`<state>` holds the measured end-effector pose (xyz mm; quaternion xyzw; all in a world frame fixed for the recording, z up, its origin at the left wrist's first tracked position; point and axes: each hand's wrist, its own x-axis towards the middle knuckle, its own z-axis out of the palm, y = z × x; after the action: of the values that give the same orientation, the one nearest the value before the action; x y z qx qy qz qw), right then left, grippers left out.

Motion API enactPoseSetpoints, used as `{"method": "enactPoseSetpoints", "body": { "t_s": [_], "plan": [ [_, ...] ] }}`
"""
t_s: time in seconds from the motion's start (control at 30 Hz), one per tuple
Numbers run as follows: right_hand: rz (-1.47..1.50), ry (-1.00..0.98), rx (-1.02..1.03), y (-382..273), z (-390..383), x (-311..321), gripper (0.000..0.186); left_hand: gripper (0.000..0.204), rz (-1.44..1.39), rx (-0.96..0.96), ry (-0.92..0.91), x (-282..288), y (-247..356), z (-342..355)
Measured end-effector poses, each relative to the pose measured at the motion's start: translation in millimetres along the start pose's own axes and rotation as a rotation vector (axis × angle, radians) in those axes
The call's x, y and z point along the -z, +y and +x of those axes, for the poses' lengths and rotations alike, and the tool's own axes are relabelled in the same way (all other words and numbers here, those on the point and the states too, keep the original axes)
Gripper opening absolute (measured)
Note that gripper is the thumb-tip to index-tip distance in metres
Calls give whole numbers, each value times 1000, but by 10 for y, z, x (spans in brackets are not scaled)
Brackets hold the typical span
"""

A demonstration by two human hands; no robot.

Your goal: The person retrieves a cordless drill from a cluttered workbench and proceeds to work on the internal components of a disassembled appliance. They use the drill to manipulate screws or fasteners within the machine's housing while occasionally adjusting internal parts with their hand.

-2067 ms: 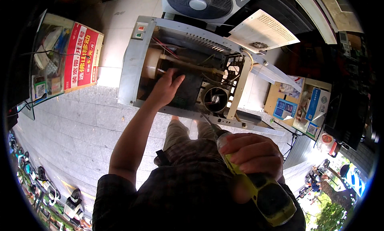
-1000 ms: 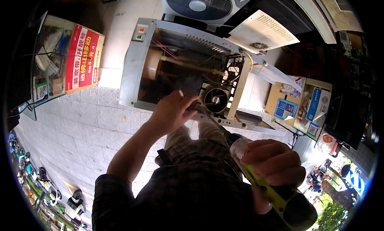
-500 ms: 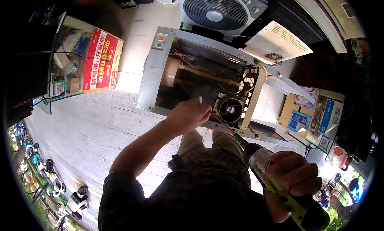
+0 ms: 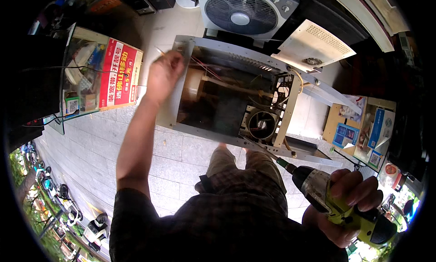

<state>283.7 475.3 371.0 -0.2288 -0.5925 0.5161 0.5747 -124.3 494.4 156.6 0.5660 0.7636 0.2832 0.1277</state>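
Movement: since the frame half a second ago, the left hand has gone from the near rim to the cabinet's left end panel; the power driver sits slightly further right and toward the person.
Left hand: fingers curled in narrow, a white stick, probably a cigarette, projecting from them; blurred, contact with the panel cannot be confirmed.
Right hand: wrapped around the yellow-and-black driver, thumb on the opposite side.
Driver position: right of the person's body, its long bit angled over the cabinet's near rim beside the round housing; tip contact cannot be told.
Driver handling: judged rigid and fairly heavy, weight along the body; best held around the body as now, clear of the chuck.
Cabinet: in front of the person, interior exposed; judged stiff, heavy and awkward, thin edges possibly sharp. Take hold at the outer frame, both ends.
Cabinet interior: white drum and red wires judged the fragile parts; unsuitable as handholds.
Surroundings: box fan beyond the cabinet, perforated panel beside it.
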Motion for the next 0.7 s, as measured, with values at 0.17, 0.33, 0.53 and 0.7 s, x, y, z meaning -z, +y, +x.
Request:
{"method": "enactPoseSetpoints", "body": {
  "t_s": [0.17,0.33,0.53,0.7],
  "plan": [
    [-78,97,-55,55,-167,2,52,17,109,-115,-2,-99,-239,366],
    [87,-129,-183,199,-170,70,48,22,-78,82,-57,37,282,-25],
    [521,-129,-593,741,-489,-267,58,73,-1059,-66,-685,65,1359,-1605],
    [188,-733,-919,1120,-374,-446,67,61,-1097,493,-444,-59,1341,-2533]
  ]
}}
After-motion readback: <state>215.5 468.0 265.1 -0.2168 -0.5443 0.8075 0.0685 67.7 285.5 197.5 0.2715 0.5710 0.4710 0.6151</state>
